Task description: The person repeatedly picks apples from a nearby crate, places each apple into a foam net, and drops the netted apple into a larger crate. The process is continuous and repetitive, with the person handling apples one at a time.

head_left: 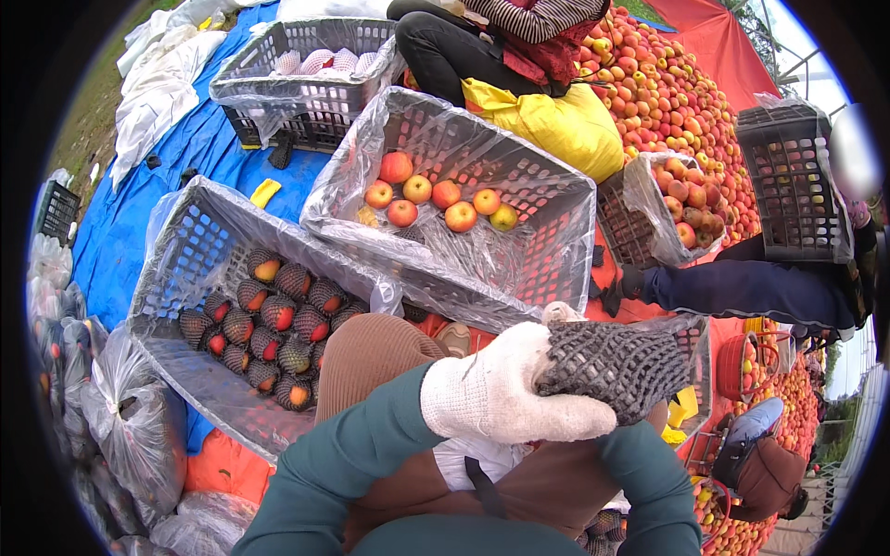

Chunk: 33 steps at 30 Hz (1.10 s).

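Observation:
My left hand (505, 389), in a white knitted glove, is closed on a dark grey foam fruit net (612, 371) above my lap. Its thumb presses along the lower edge of the mesh. My right sleeve (654, 482) reaches up to the net from below, but the netting hides that hand and its fingers. Whether an apple sits inside the net I cannot make out. Beyond my hands, a plastic-lined crate (547, 255) holds several loose red and yellow apples (446, 194). Left of my knee, another lined crate (159, 278) contains apples in dark nets (278, 313).
Across from me a person (528, 42) sits by a yellow sack (556, 125) and a large apple heap (663, 88). At right, someone's leg (742, 295) extends beside a crate of apples (640, 218). Filled plastic bags (130, 408) line the left side.

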Each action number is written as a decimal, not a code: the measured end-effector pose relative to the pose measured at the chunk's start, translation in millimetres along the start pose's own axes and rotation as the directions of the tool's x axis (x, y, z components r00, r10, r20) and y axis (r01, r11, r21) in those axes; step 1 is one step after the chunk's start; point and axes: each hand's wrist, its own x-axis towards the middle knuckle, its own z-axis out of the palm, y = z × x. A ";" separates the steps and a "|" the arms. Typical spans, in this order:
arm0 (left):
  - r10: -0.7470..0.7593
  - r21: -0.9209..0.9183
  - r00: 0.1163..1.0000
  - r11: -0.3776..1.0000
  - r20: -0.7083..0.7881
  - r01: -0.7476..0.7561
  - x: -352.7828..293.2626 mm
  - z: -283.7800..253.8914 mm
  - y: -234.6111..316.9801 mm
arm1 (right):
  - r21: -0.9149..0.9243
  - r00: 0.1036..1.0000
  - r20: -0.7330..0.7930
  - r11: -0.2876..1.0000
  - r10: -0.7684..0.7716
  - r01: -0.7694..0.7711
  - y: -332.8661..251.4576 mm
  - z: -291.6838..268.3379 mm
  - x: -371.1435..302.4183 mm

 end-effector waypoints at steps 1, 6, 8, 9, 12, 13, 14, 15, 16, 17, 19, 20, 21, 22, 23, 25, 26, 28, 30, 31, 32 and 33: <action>0.017 -0.119 1.000 0.993 -0.015 -0.019 -3.0 0.9 -11.7 | 0.019 0.994 0.072 0.996 0.083 -0.085 -3.9 -0.4 -0.1; -0.135 -0.826 0.983 0.563 -0.124 -0.027 -0.4 12.0 -29.5 | -0.178 0.930 0.062 0.921 0.362 -0.347 -24.7 18.3 30.7; -0.096 -0.792 0.993 0.610 -0.067 0.005 -3.5 4.1 -23.8 | -0.407 0.915 -0.001 0.836 0.403 -0.369 -46.7 44.7 51.8; -0.200 -0.767 0.979 0.620 0.047 0.163 1.5 3.8 -14.8 | -0.305 0.914 0.264 0.925 0.309 -0.225 -54.0 21.0 65.4; -0.273 -0.635 0.920 0.666 0.280 0.391 -0.9 2.4 -29.2 | -0.561 0.994 -0.101 0.822 0.045 -0.095 -69.5 -26.0 153.0; -0.104 -0.606 0.976 0.770 0.192 0.201 -1.0 6.1 -41.1 | -0.731 0.986 -0.165 0.674 -0.027 -0.104 -69.1 -47.2 178.9; 0.065 -0.560 0.992 0.828 0.108 0.007 1.6 11.7 -53.7 | -0.793 0.960 -0.277 0.571 -0.030 -0.212 -68.2 -85.9 204.3; 0.119 -0.476 0.987 0.878 0.107 -0.054 -9.2 8.6 -60.5 | -0.898 0.950 -0.306 0.351 -0.065 -0.265 -66.5 -124.1 227.1; 0.149 -0.522 0.980 0.851 0.132 -0.059 0.5 2.0 -48.3 | -0.965 0.964 -0.231 0.160 -0.128 -0.210 -55.4 -154.7 251.5; 0.204 -0.548 0.975 0.827 0.088 -0.124 9.5 -2.8 -44.7 | -0.986 0.971 -0.132 -0.072 -0.202 -0.149 -44.5 -176.4 273.4; 0.327 -0.532 0.942 0.785 -0.080 -0.318 22.2 -9.0 -46.1 | -0.962 0.962 -0.143 -0.197 -0.234 -0.191 -27.1 -200.5 308.7; 0.347 -0.517 0.923 0.767 -0.164 -0.380 25.4 -12.0 -47.4 | -0.952 0.953 -0.093 -0.255 -0.289 -0.170 -22.0 -207.9 321.8; 0.369 -0.495 0.897 0.748 -0.243 -0.442 30.1 -14.5 -48.7 | -0.938 0.938 -0.041 -0.311 -0.345 -0.156 -18.1 -215.7 333.3; 0.345 -0.512 0.893 0.733 -0.290 -0.449 34.6 -17.6 -47.9 | -0.920 0.916 0.011 -0.364 -0.401 -0.148 -16.1 -224.3 342.2; 0.338 -0.454 0.890 0.770 -0.306 -0.449 33.9 -25.0 -49.0 | -0.892 0.926 -0.035 -0.406 -0.375 -0.197 -9.2 -215.3 348.9; 0.321 -0.341 0.889 0.837 -0.325 -0.427 35.2 -41.1 -52.0 | -0.819 0.930 -0.134 -0.490 -0.342 -0.298 -5.8 -200.5 357.0; 0.197 -0.562 0.921 0.743 -0.336 -0.364 34.3 -32.9 -51.4 | -0.771 0.933 -0.215 -0.535 -0.288 -0.344 -10.8 -197.9 360.2; 0.193 -0.466 0.905 0.805 -0.378 -0.367 27.1 -36.3 -48.0 | -0.756 0.939 -0.325 -0.566 -0.112 -0.329 -24.3 -163.2 363.4; 0.195 -0.401 0.909 0.849 -0.368 -0.344 26.0 -40.5 -47.3 | -0.690 0.954 -0.297 -0.683 -0.035 -0.240 -25.7 -169.1 354.9; 0.182 -0.400 0.916 0.857 -0.358 -0.326 25.3 -42.0 -45.0 | -0.647 0.969 -0.246 -0.744 -0.002 -0.166 -15.5 -176.2 344.5; 0.168 -0.407 0.927 0.861 -0.336 -0.304 26.7 -42.9 -43.3 | -0.678 0.970 -0.242 -0.719 0.023 -0.153 -4.1 -191.8 334.1; 0.152 -0.405 0.929 0.867 -0.338 -0.290 25.8 -43.1 -41.8 | -0.653 0.924 -0.356 -0.744 0.139 -0.140 3.5 -183.1 324.9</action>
